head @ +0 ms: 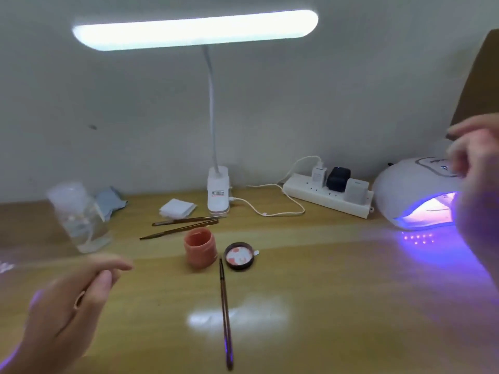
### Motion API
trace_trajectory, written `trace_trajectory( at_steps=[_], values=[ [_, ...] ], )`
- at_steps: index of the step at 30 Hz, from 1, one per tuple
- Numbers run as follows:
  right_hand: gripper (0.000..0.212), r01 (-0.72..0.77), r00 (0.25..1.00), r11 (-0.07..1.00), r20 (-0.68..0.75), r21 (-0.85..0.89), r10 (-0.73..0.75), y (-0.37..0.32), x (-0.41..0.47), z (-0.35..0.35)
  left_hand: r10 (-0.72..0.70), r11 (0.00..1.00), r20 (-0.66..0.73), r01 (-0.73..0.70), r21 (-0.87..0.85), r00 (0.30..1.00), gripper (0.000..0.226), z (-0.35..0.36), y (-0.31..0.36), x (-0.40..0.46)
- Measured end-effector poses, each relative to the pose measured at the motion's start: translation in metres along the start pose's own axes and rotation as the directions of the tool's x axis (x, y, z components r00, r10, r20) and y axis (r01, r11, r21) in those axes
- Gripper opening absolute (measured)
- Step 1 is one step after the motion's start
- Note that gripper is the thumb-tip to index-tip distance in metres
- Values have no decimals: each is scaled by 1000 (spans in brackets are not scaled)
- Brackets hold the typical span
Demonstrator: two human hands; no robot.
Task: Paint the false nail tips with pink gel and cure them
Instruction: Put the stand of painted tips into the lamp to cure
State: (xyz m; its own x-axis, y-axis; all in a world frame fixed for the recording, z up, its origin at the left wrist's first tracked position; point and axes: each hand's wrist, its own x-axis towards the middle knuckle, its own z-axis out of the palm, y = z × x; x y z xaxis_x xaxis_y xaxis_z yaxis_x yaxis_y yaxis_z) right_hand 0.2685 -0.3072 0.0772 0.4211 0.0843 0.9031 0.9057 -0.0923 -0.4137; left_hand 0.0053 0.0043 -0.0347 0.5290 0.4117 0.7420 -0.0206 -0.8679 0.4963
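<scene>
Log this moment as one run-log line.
gel jar: open, lid beside | brush: on desk | curing lamp: lit | left hand: empty | right hand: at lamp, grip unclear

The wooden table [310, 333] bears a pink gel jar [200, 249], lid [239, 256], brushes [226, 314], curing lamp [413, 195].

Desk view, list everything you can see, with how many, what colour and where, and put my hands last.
desk lamp: one, white, lit, back centre
power strip: one, white, three plugs in it, back right
curing lamp: one, white dome glowing purple, far right
gel jar: one, pink, open, centre
jar lid: one, dark rim, right of the jar
brushes: three, brown; one in front of the jar, two behind it
white pads: small stack, left of the lamp base
clear bottle: one, blurred, left
blue cloth: one, behind the bottle
desk: wooden, yellowish
left hand: lower left, fingers loosely curled, empty
right hand: right edge, blurred, above the curing lamp
</scene>
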Motion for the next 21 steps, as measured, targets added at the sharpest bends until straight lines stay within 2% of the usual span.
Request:
trace_trajectory(
  at_steps=[1, 2, 3, 5, 6, 8, 10, 12, 13, 14, 16, 18, 20, 21],
  values=[
    [15, 36, 989, 999, 146, -37, -30, -15, -6, 12, -68, 997, 20, 69, -42, 997, 29, 1, 4, -10],
    [14, 132, 951, 990, 289, -53, -111, -26, -14, 26, -85, 996, 47, 86, -36, 995, 27, 4, 8, -16],
    [15, 254, 863, 966, 462, -43, -206, -37, -22, 39, -74, 997, 41, 75, -30, 996, 26, 8, 14, -18],
    [13, 494, 606, 869, 708, 21, -362, -52, -45, 65, -83, 995, -25, 81, -60, 996, 24, 11, 16, -19],
    [14, 579, 471, 814, 796, 46, -380, -52, -54, 76, -94, 993, -38, 91, -82, 995, 24, 10, 15, -16],
    [25, 703, 203, 705, 923, 94, -326, -55, -67, 97, -128, 983, -28, 124, -136, 991, 25, 11, 16, -13],
    [31, 770, -9, 620, 975, 149, -223, -52, -81, 113, -153, 971, -15, 147, -190, 988, 23, 10, 18, -14],
    [26, 854, -85, 484, 970, 190, -230, -54, -88, 123, -174, 962, 1, 170, -214, 985, 21, 8, 17, -12],
    [19, 895, -92, 400, 959, 197, -267, -55, -90, 126, -187, 957, 21, 187, -222, 982, 19, 8, 17, -11],
    [14, 912, -102, 359, 959, 196, -264, -58, -88, 128, -200, 952, 37, 203, -230, 979, 18, 8, 17, -10],
    [21, 925, -122, 306, 939, 225, -322, -56, -87, 132, -216, 940, 56, 223, -259, 975, 20, 7, 17, -10],
    [23, 921, -126, 289, 900, 263, -418, -56, -85, 133, -241, 921, 71, 251, -297, 968, 26, 5, 15, -10],
    [21, 892, -112, 324, 848, 316, -518, -55, -80, 130, -260, 904, 87, 274, -330, 962, 26, 4, 13, -10],
    [18, 880, -82, 351, 829, 320, -553, -55, -78, 129, -267, 896, 84, 279, -345, 960, 26, 4, 11, -9]
  ],
)
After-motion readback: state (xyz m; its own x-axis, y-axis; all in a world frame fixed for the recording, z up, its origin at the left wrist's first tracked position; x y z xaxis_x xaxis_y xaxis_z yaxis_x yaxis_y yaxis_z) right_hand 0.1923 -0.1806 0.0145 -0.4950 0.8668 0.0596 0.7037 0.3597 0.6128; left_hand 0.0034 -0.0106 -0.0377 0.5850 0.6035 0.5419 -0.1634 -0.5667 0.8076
